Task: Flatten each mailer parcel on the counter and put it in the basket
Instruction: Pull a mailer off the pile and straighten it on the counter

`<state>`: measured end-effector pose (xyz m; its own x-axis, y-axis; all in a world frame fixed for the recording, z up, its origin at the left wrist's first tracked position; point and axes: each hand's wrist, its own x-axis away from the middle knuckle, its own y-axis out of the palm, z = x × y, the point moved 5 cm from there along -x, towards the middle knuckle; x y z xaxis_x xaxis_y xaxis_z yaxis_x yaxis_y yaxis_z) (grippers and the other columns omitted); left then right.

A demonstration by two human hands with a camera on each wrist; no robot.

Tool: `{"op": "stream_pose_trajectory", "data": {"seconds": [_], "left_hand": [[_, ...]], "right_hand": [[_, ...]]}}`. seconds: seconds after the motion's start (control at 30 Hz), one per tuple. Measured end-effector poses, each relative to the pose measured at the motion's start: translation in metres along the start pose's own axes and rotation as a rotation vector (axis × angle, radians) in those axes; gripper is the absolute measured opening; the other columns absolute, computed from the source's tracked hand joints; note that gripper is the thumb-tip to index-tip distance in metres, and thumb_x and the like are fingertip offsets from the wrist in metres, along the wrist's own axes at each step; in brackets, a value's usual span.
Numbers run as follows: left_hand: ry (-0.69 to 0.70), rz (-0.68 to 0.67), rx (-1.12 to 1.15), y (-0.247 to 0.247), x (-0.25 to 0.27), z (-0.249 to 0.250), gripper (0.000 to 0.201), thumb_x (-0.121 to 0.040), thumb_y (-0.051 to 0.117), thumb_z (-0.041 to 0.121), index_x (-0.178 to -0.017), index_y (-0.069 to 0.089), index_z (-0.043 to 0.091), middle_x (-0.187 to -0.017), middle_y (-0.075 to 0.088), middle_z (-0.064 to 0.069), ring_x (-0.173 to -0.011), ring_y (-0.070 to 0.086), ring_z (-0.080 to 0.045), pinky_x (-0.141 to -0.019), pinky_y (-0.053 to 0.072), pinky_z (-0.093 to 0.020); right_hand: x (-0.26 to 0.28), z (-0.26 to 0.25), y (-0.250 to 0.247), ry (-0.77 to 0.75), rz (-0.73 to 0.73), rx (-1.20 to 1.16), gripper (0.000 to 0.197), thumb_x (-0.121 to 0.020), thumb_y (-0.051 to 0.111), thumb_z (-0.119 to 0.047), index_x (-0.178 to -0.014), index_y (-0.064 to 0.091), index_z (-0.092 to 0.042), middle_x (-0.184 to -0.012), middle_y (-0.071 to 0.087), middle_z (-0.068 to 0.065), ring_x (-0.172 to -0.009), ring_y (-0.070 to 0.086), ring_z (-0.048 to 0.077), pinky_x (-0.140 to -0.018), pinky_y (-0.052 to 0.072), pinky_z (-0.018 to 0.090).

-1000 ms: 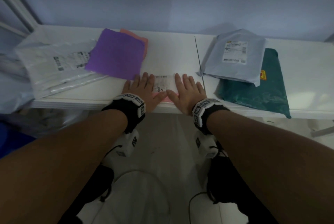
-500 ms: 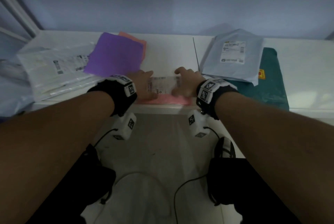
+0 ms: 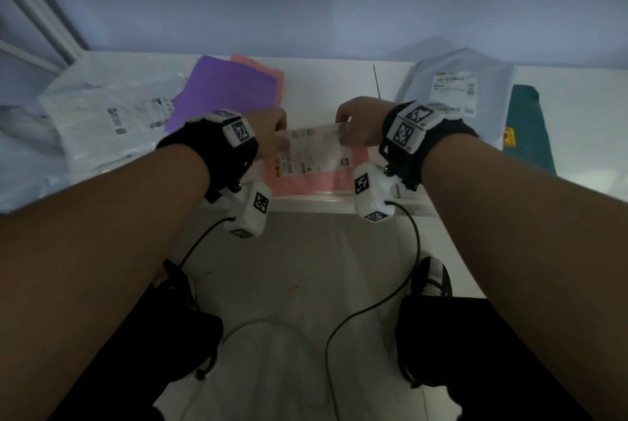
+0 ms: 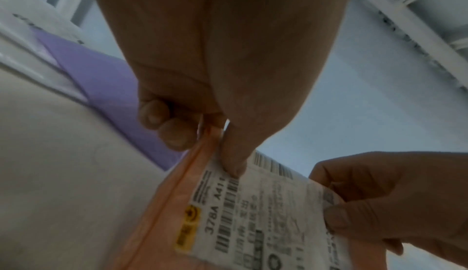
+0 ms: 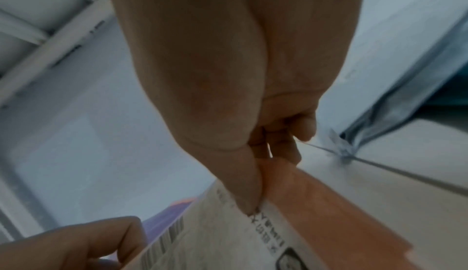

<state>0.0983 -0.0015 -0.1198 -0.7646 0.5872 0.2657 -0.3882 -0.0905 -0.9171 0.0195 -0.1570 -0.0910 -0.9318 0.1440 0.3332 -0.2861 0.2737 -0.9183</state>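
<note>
A pink mailer (image 3: 306, 179) with a white shipping label (image 3: 314, 150) hangs by its far edge over the counter's front edge (image 3: 306, 205). My left hand (image 3: 268, 133) pinches its upper left corner, thumb on the label (image 4: 253, 214) and fingers (image 4: 162, 122) curled behind the pink mailer edge (image 4: 162, 204). My right hand (image 3: 356, 125) pinches the upper right corner, thumb pressed on the label (image 5: 220, 230) above the pink mailer (image 5: 329, 210). No basket is in view.
On the white counter lie a purple mailer (image 3: 227, 98) over an orange one (image 3: 265, 72), white poly bags (image 3: 108, 121) at the left, and a grey mailer (image 3: 455, 87) over a green one (image 3: 526, 128) at the right. Below are the floor, cables and my legs.
My hands went from pressing flat on the pink mailer to pinching its far corners. The mailer's far edge has risen off the counter.
</note>
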Motion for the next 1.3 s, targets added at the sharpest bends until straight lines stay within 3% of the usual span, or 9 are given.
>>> {"op": "stream_pose_trajectory", "data": {"seconds": [0.13,0.3,0.5,0.63,0.7,0.8,0.93,1.17,1.3], "left_hand": [[0.014,0.172,0.05,-0.036,0.003,0.002,0.01,-0.091,0.059,0.017,-0.095,0.05,0.014,-0.103,0.06,-0.016,-0.082,0.051,-0.025,-0.068,0.034,-0.03],[0.009,0.255,0.064,-0.031,0.019,0.002,0.01,-0.087,0.061,0.012,-0.09,0.052,0.015,-0.101,0.062,-0.015,-0.092,0.056,-0.031,-0.068,0.031,-0.029],[0.097,-0.007,-0.218,0.031,0.032,-0.001,0.012,-0.081,0.062,0.024,-0.091,0.056,0.02,-0.105,0.062,-0.008,-0.092,0.059,-0.03,-0.075,0.046,-0.031],[-0.038,0.107,-0.285,0.032,0.028,0.002,0.019,-0.086,0.048,0.037,-0.096,0.056,0.022,-0.115,0.057,-0.011,-0.106,0.053,-0.034,-0.089,0.041,-0.039],[-0.034,0.256,-0.236,0.031,0.025,0.01,0.034,-0.086,0.042,0.04,-0.108,0.054,0.017,-0.118,0.054,-0.012,-0.111,0.049,-0.034,-0.093,0.037,-0.041],[0.089,0.273,-0.18,0.047,0.02,0.025,0.041,-0.091,0.041,0.038,-0.127,0.048,0.019,-0.137,0.048,-0.006,-0.129,0.039,-0.03,-0.106,0.026,-0.042],[0.126,0.205,-0.127,0.08,0.013,0.026,0.052,-0.102,0.019,0.041,-0.149,0.026,0.02,-0.158,0.024,-0.005,-0.146,0.018,-0.026,-0.117,0.011,-0.044],[0.146,0.175,-0.075,0.086,0.01,0.017,0.056,-0.102,0.019,0.043,-0.153,0.017,0.019,-0.161,0.011,-0.012,-0.148,0.01,-0.029,-0.119,0.006,-0.044],[0.1,0.194,-0.105,0.087,0.018,0.016,0.061,-0.101,0.019,0.045,-0.154,0.013,0.016,-0.16,0.008,-0.018,-0.147,0.012,-0.032,-0.119,0.007,-0.041]], "right_hand": [[0.012,0.002,-0.023,-0.016,0.107,-0.233,0.014,-0.092,0.065,-0.022,-0.095,0.056,-0.012,-0.083,0.066,0.007,-0.06,0.061,0.017,-0.055,0.053,0.029],[0.018,0.005,-0.016,-0.024,0.297,-0.322,0.015,-0.085,0.059,-0.005,-0.095,0.053,-0.013,-0.107,0.061,0.009,-0.089,0.062,0.029,-0.072,0.053,0.037],[0.019,0.025,0.04,0.069,0.107,-0.486,0.022,-0.087,0.047,-0.003,-0.086,0.065,-0.017,-0.102,0.063,0.008,-0.09,0.062,0.028,-0.08,0.056,0.043],[0.016,0.042,0.055,0.237,0.184,-0.725,0.003,-0.089,0.057,-0.021,-0.091,0.057,-0.023,-0.099,0.066,0.013,-0.075,0.062,0.026,-0.061,0.054,0.039],[0.013,0.044,0.059,0.282,0.21,-0.5,0.016,-0.09,0.056,-0.031,-0.104,0.056,-0.026,-0.11,0.059,0.01,-0.089,0.06,0.027,-0.069,0.051,0.032],[0.012,0.025,0.058,0.178,0.381,-0.128,0.023,-0.092,0.049,-0.026,-0.111,0.059,-0.018,-0.118,0.054,0.009,-0.105,0.055,0.031,-0.087,0.05,0.04],[0.003,-0.002,0.086,-0.092,0.496,-0.143,0.026,-0.098,0.038,-0.027,-0.112,0.057,-0.014,-0.115,0.059,0.006,-0.112,0.05,0.027,-0.089,0.047,0.043],[-0.004,0.001,0.105,0.011,0.398,-0.156,0.048,-0.103,0.026,-0.036,-0.148,0.034,-0.019,-0.155,0.034,0.005,-0.144,0.029,0.024,-0.119,0.02,0.045],[0.003,0.008,0.112,0.061,0.323,-0.098,0.059,-0.103,0.017,-0.044,-0.155,0.02,-0.016,-0.162,0.019,0.006,-0.149,0.017,0.022,-0.122,0.01,0.043]]}}
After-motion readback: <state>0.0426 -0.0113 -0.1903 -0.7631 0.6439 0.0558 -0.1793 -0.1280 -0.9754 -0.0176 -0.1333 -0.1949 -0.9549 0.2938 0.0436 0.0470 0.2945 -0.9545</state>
